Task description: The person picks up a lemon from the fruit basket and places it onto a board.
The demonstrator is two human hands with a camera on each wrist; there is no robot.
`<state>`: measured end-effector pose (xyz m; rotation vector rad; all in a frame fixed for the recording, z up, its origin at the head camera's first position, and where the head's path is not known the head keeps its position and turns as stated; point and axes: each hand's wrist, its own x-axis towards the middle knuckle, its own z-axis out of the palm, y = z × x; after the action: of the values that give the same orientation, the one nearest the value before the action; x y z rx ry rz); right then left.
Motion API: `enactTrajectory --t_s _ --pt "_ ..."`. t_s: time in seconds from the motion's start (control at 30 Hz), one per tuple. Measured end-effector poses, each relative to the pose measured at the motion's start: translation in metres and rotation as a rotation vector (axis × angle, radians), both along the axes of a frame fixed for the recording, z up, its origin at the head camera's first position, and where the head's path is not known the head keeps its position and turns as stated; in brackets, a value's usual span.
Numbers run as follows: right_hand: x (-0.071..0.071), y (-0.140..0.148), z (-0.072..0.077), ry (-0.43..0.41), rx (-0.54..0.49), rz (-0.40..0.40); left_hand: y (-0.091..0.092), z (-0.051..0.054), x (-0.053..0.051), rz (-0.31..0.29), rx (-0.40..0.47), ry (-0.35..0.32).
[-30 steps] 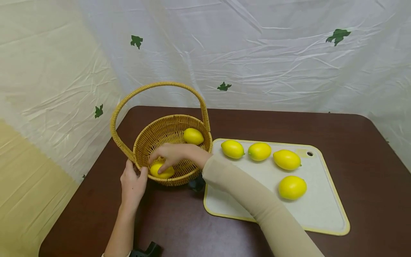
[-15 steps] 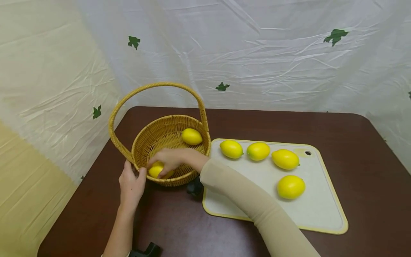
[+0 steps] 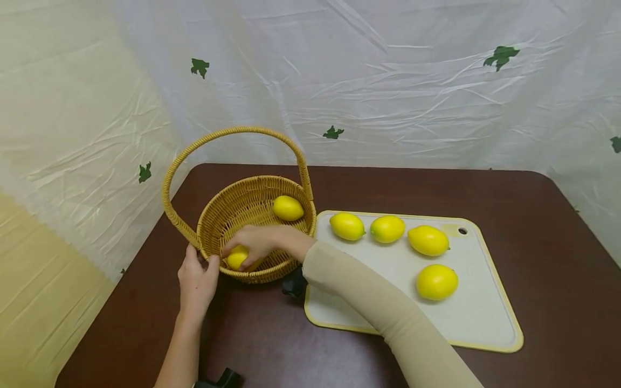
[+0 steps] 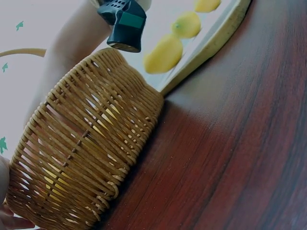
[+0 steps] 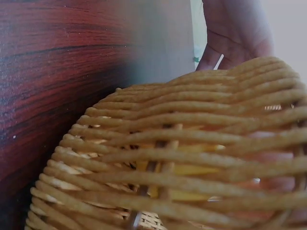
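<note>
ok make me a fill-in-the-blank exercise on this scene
The bare left hand holds the rim of the round tan wicker basket, whose arched ____ is raised.
With the yellow oval lemon that the bare right hand grips, exactly ____ lemons show inside.
Exactly ____ lemons show on the white rectangular cutting board.

Missing words: handle; two; four.

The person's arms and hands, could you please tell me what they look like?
The left hand and right hand are ungloved. The right sleeve is beige; the dark device at that wrist has a green panel. The left forearm looks mostly bare, with a black device beside it.
</note>
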<state>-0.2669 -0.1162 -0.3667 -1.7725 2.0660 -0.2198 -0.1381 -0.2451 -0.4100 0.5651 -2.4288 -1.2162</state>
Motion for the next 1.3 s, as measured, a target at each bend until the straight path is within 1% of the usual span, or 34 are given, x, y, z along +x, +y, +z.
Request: enactTrajectory --t_s 0.17,0.3,0.4,0.53,0.63,0.83,1.0,1.17,1.3 --pt "-0.001 0.005 0.002 0.021 -0.011 -0.012 0.000 -0.001 0.001 0.001 0.005 -0.002" --pt "-0.001 0.010 0.007 0.018 -0.040 -0.021 0.000 -0.001 0.002 0.002 0.006 -0.005" --pt "-0.001 0.017 0.012 0.004 -0.078 -0.023 0.001 -0.001 0.003 -0.001 0.007 -0.011" --pt "-0.003 0.029 0.019 0.007 -0.124 -0.036 0.001 -0.002 0.003 -0.006 0.003 -0.008" --pt "-0.004 0.038 0.025 0.020 -0.161 -0.050 0.001 -0.003 0.003 -0.005 -0.001 0.004" --pt "-0.002 0.059 0.040 0.018 -0.256 -0.053 0.001 -0.004 0.002 0.002 -0.016 0.020" --pt "0.002 0.082 0.054 0.046 -0.316 -0.080 0.001 -0.003 0.003 -0.003 -0.012 0.021" --pt "0.007 0.117 0.066 0.092 -0.343 -0.134 0.001 0.000 0.003 -0.011 -0.008 0.017" --pt "0.010 0.151 0.068 0.131 -0.392 -0.186 0.001 0.000 0.002 -0.008 -0.008 0.009"
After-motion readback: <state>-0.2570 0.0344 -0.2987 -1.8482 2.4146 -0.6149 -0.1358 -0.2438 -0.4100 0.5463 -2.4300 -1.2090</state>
